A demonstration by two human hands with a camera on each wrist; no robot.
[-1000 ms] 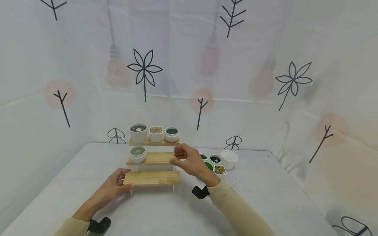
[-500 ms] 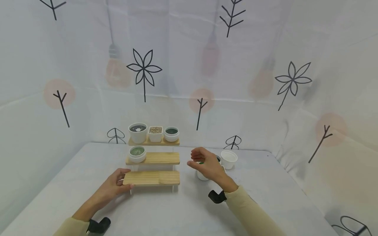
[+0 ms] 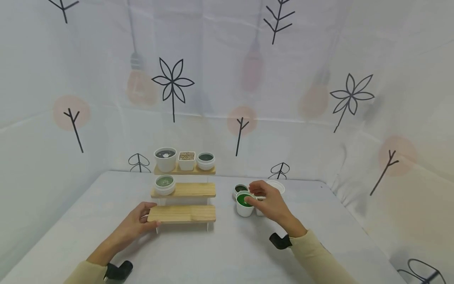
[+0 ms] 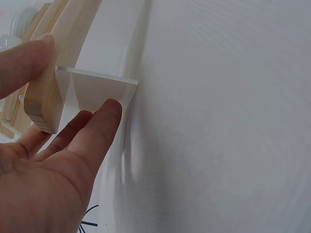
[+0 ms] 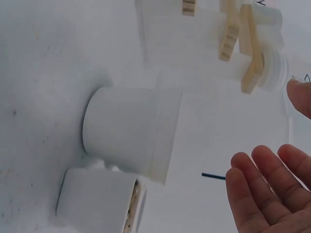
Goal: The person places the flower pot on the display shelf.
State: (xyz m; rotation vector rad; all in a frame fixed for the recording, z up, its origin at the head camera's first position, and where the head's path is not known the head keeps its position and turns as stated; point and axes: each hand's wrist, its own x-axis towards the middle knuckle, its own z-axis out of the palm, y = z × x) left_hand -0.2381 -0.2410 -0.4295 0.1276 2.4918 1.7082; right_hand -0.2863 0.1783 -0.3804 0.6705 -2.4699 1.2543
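My right hand (image 3: 268, 202) hovers, fingers and thumb spread, above the green-filled cup (image 3: 244, 211) (apart from its rim); my left hand (image 3: 134, 223) pinches the lowest wooden shelf (image 3: 181, 213).

From above, the head view faces forward and down; both wrist views, close and rolled sideways, share its stepped, pale wooden rack (image 3: 181, 214).

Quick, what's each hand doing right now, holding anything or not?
Left hand: holding the left end of the lowest wooden shelf.
Right hand: open, holding nothing, near the green-filled white cup.
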